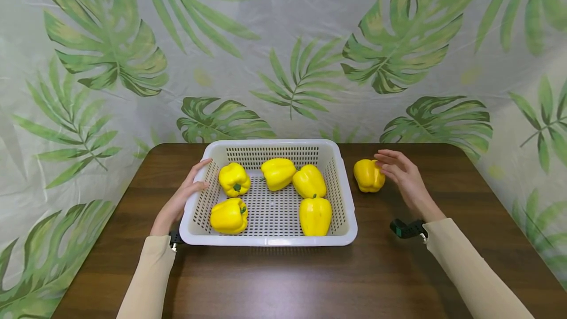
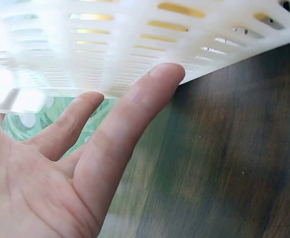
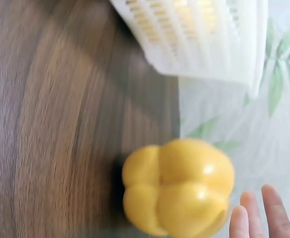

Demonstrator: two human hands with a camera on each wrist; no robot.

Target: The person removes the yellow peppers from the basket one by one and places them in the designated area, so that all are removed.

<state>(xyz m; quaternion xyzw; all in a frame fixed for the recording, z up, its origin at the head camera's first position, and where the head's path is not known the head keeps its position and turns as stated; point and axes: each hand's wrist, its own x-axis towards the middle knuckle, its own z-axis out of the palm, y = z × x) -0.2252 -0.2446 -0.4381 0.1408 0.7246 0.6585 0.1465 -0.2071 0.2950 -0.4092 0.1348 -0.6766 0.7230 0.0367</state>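
Observation:
A white plastic basket (image 1: 267, 241) with slotted walls holds several yellow bell peppers, among them a front-right pepper (image 1: 315, 216) and a back-left pepper (image 1: 234, 179). My left hand (image 1: 179, 201) is at the basket's left side, fingers extended. In the left wrist view, the fingertips (image 2: 167, 74) rest against the outside of the slotted wall. Outside the basket, to its right, one more yellow bell pepper (image 1: 368, 175) lies on the table. My right hand (image 1: 407, 181) is just right of that pepper with its fingers spread; the right wrist view shows a small gap between fingers and pepper (image 3: 180, 186).
The dark wooden table (image 1: 266, 284) has rounded far corners. Behind it hangs a pale cloth (image 1: 310, 14) printed with green leaves. A black wrist strap (image 1: 407, 229) is on the right wrist.

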